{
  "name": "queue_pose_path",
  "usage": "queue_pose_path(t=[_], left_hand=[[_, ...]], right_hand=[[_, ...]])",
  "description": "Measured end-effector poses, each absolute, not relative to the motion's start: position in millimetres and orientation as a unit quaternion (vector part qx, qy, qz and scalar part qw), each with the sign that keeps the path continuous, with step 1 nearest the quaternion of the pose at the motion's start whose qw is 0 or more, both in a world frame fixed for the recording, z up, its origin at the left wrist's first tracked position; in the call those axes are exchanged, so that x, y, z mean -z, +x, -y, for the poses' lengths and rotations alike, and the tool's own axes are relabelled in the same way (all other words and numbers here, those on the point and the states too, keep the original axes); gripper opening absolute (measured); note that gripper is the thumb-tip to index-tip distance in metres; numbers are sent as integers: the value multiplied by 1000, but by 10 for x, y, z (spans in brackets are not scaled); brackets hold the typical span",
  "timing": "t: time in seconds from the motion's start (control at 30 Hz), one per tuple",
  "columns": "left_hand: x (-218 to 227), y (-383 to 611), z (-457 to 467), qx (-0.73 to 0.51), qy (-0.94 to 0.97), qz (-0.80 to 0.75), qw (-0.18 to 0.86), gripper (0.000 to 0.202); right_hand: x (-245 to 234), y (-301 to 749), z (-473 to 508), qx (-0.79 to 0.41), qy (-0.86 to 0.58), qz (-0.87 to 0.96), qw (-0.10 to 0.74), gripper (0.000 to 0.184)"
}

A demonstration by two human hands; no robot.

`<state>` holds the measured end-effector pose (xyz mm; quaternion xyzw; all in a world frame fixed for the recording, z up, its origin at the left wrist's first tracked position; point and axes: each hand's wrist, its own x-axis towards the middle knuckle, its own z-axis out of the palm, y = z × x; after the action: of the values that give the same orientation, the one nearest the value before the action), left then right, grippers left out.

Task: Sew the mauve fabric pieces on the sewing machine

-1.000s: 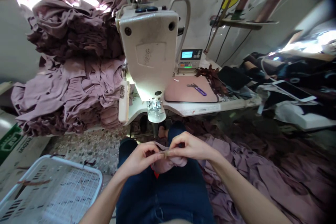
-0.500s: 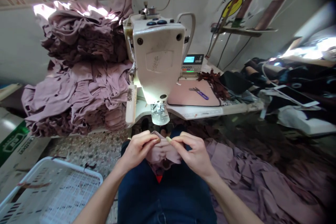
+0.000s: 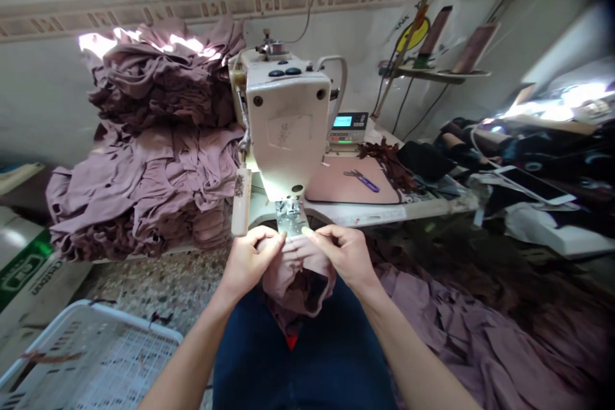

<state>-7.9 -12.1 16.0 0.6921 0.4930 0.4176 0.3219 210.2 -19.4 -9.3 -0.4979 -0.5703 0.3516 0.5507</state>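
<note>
My left hand (image 3: 247, 267) and right hand (image 3: 350, 261) pinch the mauve cloth (image 3: 287, 264), raised from above my lap (image 3: 298, 368) to the metal plate (image 3: 293, 225). Its edge seems positioned there.

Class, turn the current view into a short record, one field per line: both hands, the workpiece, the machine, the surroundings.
Left grip: pinching the upper edge of a soft mauve cloth piece
Right grip: pinching the same edge, further right
Cloth state: bunched, hanging in folds
Machine: boxy white sewing machine, straight ahead
Cloth to shiny metal plate: close; contact unclear
Beside machine: purple-handled snips on flat pink mat
Left side: stacked mauve fabric; pale perforated plastic basket, lower
Right side: loose mauve fabric heap
</note>
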Motion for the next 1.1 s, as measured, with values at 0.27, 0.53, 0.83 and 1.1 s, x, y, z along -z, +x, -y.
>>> queue_pose_path(t=[0.27, 0.53, 0.83, 1.1], left_hand=[[-69, -4, -115, -480, 608, -515, 368, 31], [-52, 143, -294, -520, 569, -460, 441, 39], [30, 14, -237, -525, 527, -487, 458, 46], [163, -521, -97, -463, 511, -568, 449, 50]], right_hand=[[47, 2123, 18, -346, -520, 546, 558, 43], [92, 2172, -200, -336, -520, 535, 575, 40], [377, 2257, -129, -384, -520, 491, 584, 42], [697, 1955, 401, -347, -513, 491, 613, 53]])
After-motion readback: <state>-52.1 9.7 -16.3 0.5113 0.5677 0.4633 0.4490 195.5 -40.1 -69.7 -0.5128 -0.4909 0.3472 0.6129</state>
